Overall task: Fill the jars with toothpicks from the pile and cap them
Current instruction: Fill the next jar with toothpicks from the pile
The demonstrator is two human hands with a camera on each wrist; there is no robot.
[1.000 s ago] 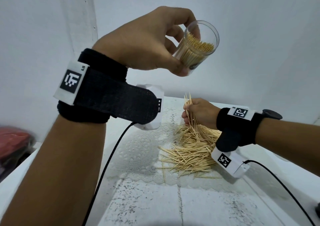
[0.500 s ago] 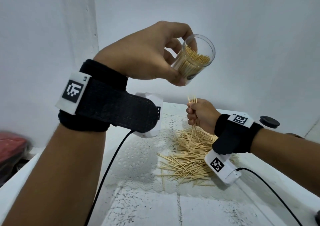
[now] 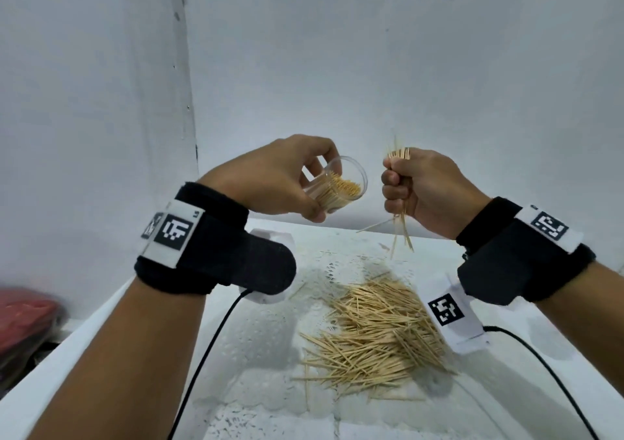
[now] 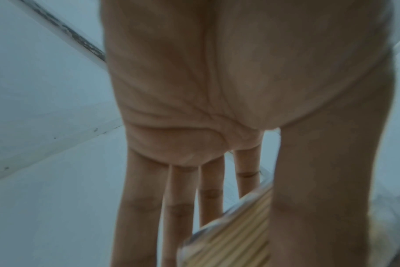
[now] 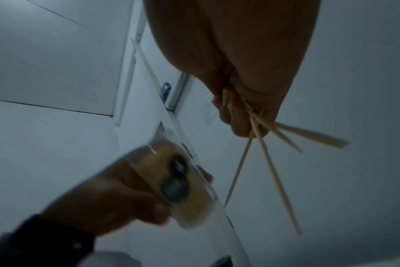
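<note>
My left hand [image 3: 287, 183] holds a clear plastic jar [image 3: 337, 188] up in the air, tilted with its open mouth toward the right and packed with toothpicks. The jar [image 4: 228, 225] shows between thumb and fingers in the left wrist view, and blurred in the right wrist view as jar [image 5: 185, 187]. My right hand [image 3: 422, 191] is fisted around a small bunch of toothpicks [image 3: 400, 223], level with the jar and just right of its mouth. Ends stick out above and below the fist; loose ends [image 5: 269, 162] splay out. The pile of toothpicks [image 3: 374, 335] lies on the white table below.
A white lace mat [image 3: 256, 335] covers the table under the pile. White walls close in at the left and the back. Something red [image 3: 23, 318] lies beyond the table's left edge. Black cables [image 3: 202, 355] run from both wrist cameras across the table.
My right hand lifted a bunch of toothpicks off the pile up to the jar's level. My left hand brought the jar lower, next to the right hand.
</note>
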